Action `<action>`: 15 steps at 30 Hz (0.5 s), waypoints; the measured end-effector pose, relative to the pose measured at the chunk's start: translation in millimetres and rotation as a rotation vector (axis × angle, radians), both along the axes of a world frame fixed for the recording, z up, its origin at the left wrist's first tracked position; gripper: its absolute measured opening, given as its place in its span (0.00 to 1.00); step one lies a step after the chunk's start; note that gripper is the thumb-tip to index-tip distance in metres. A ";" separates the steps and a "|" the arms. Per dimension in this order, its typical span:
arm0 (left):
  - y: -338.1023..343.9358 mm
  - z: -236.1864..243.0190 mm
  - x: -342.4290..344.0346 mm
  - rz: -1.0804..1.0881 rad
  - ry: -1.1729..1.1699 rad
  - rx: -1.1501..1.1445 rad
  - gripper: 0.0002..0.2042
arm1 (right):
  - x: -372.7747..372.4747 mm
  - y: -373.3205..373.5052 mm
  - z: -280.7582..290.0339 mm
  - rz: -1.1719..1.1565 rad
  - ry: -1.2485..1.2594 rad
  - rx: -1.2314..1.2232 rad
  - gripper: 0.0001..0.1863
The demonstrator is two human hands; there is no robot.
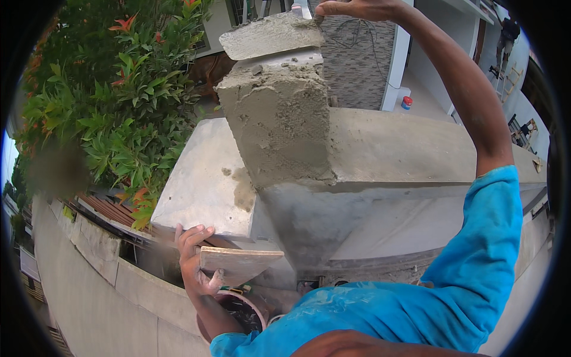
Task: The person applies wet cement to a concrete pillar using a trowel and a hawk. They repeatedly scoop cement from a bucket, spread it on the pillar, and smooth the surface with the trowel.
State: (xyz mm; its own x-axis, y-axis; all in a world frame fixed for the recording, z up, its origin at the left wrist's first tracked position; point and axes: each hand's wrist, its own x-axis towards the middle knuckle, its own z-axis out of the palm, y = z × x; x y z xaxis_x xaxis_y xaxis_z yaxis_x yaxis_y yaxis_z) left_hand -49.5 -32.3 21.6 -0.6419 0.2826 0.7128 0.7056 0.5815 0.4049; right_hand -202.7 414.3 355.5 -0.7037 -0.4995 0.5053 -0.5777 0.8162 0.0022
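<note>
My left hand [199,262] holds a square board [238,262] low at the left, its fingers by the edge of a pale concrete cap [196,172]. A rough block of damp grey mortar [273,125] rises from the wall ledge, topped by a rounded, mortar-smeared slab [267,38]. My right hand [342,11] is raised high at the slab's right end, fingers bent at something near the upper frame edge that I cannot make out clearly.
A leafy shrub [101,113] is at left, and a long concrete ledge [404,149] runs right. Below me is a pink bucket [238,312]. Behind are a tiled wall [357,59], a small red tub [406,102] and another person [507,35] near a ladder [510,83].
</note>
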 end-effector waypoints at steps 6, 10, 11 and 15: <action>3.7 -2.3 14.4 0.078 0.031 0.009 0.29 | -16.9 7.6 2.3 0.049 -0.006 0.101 0.16; 19.3 -1.1 41.2 0.159 0.065 0.077 0.35 | -17.7 11.5 4.9 0.182 0.000 0.057 0.15; 26.7 0.2 44.7 0.165 0.080 0.132 0.31 | -17.0 7.1 2.5 0.201 0.008 0.055 0.15; 30.8 -7.9 72.6 0.234 0.045 0.198 0.33 | -15.5 15.5 11.2 0.157 -0.015 0.080 0.16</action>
State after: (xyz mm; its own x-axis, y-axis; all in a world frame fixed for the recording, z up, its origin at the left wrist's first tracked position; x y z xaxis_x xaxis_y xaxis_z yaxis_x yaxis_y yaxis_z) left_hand 23.0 -1.5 13.7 -0.6395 -0.0164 0.7686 0.5821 0.6427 0.4980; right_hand -218.3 429.8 366.7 -0.6210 -0.6420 0.4497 -0.6988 0.7134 0.0535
